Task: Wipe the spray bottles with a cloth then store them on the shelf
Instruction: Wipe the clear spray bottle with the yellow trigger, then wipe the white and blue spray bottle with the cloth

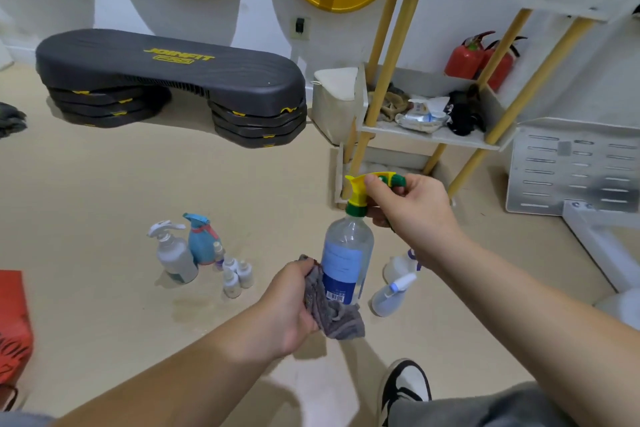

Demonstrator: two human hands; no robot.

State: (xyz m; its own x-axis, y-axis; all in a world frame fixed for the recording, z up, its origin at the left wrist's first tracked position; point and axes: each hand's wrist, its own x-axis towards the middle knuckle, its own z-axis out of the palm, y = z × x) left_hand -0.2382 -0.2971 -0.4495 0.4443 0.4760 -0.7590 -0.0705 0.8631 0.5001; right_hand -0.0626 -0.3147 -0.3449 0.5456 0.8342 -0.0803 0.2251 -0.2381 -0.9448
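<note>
The right hand (pixel 405 208) pinches the bottle (pixel 346 260) by its sprayer, hanging it steady in the air; below that grip the left hand (pixel 291 308) clutches the cloth (pixel 332 315) against its base to wipe

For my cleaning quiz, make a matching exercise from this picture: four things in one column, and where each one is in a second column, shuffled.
Things
1. green-topped spray bottle
2. grey cloth
3. upright white spray bottle
4. silvery pack

Places
A. on the floor, beside the blue spray bottle
B. gripped by the left hand
C. on the shelf
D. held at its trigger head by the right hand

Pairs: 1-D, 2-B, 3-A, 4-C
</note>
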